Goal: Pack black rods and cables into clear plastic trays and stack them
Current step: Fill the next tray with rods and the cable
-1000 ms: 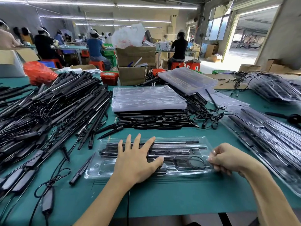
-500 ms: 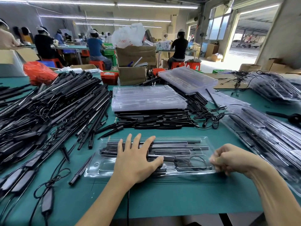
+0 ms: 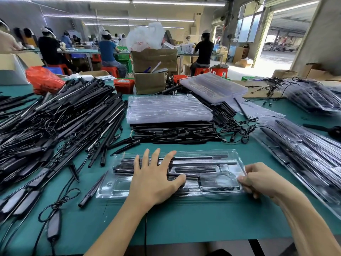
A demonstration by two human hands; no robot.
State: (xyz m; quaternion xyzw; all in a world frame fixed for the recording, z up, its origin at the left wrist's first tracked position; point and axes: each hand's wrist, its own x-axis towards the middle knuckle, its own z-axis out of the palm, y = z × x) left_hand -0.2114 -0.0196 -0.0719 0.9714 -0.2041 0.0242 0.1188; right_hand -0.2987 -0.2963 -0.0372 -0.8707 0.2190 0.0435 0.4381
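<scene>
Pressing our flat, spread left hand point(image 3: 154, 179) on the filled clear tray point(image 3: 228, 159) on the green desk point(image 3: 184, 218), we let our right hand point(image 3: 258, 179) pinch its end, judging an even lift safest for stacking.

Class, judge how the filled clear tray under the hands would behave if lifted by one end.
The clear tray looks thin and glossy, so it would probably flex and feel slippery. The rods sit in moulded slots, so they likely stiffen it somewhat. Lifted at one end, it may sag.
</scene>
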